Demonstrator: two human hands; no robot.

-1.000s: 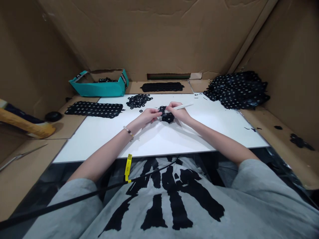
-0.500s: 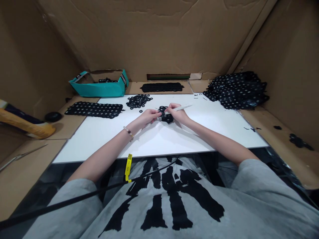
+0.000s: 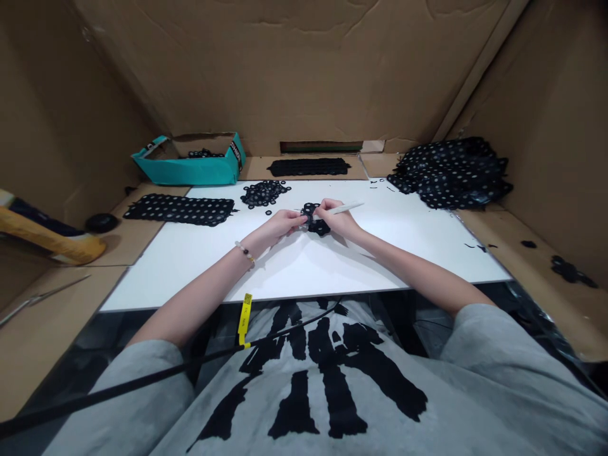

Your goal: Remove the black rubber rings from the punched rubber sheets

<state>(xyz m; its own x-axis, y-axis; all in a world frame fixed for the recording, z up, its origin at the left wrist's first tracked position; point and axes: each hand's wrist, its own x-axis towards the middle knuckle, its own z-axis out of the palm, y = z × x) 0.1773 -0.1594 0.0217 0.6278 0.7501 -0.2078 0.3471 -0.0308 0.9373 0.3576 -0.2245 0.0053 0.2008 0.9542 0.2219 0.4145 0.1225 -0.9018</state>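
At the middle of the white board [image 3: 332, 266], my left hand [image 3: 285, 221] pinches the left edge of a small black piece with round holes [image 3: 319, 225]. My right hand [image 3: 336, 217] is closed around a white pen-shaped tool [image 3: 349, 207], its back end pointing right. The tool's tip meets the black piece, though my fingers partly hide the contact. Behind my left hand lies a heap of small black rings [image 3: 263, 193], with one loose ring [image 3: 268, 213] in front of it.
Perforated black sheets lie at the left [image 3: 180, 209], at the back [image 3: 308, 166] and piled at the right [image 3: 451, 172]. A teal box [image 3: 190, 171] holds black pieces. Tweezers [image 3: 42, 297] rest at far left. A black cable [image 3: 190, 365] crosses my lap. Cardboard walls [image 3: 294, 76] surround the board.
My right hand and the white tool have shifted very slightly, and the black piece has turned a little between my fingers. My left hand keeps its grip.
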